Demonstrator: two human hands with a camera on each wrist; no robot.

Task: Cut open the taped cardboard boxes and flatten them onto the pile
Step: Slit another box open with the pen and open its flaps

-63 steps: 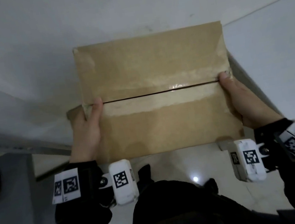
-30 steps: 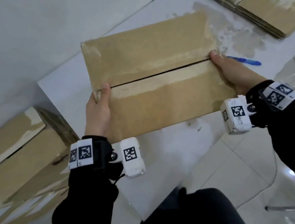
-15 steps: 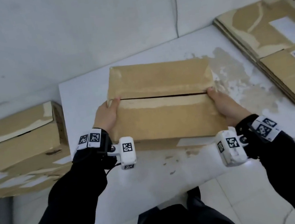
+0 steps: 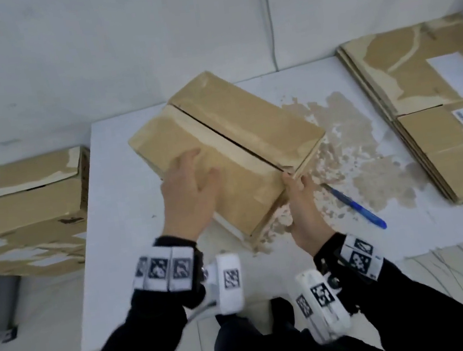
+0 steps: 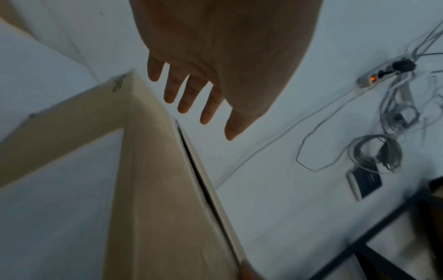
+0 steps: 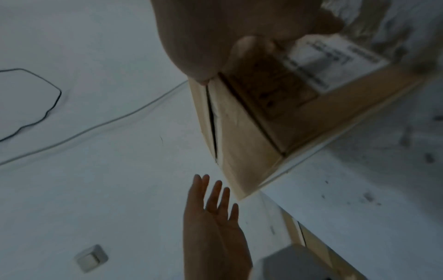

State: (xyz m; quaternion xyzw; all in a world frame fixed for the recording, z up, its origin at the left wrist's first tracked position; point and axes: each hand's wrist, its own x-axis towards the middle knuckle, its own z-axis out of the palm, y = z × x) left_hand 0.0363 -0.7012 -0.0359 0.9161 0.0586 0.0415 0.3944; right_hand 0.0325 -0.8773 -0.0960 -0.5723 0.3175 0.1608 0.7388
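Since half a second earlier I'd let go with the left hand [image 4: 189,191] and swung the box [image 4: 228,149] round, so its seam ran diagonally away from me instead of straight across.

Right hand [image 4: 303,209] gripped the near right corner, thumb at the end of the seam, fingers curled round the end face. Left hand was flat and spread, fingers straight, over the near-left part of the top. The left wrist view showed the fingers [image 5: 189,94] clear of the cardboard, so I judged it hovering, not pressing.

The box sat on the white table [image 4: 116,191], near corner at the front edge, apparently pivoting about the right-hand grip. My read: light and probably empty, since one corner grip steered it. Walls were stiff, but the flaps would flex at the seam, which already gaped as a dark slit. The surface was torn and rough, not slippery. The best hold was the corners or the flap edges along the slit.

The blue pen [image 4: 355,207] lay just right of my right hand on peeled tabletop. Farther right was the flat pile [image 4: 440,122], well apart from the box. More taped boxes [image 4: 32,203] sat stacked beyond the table's left edge.
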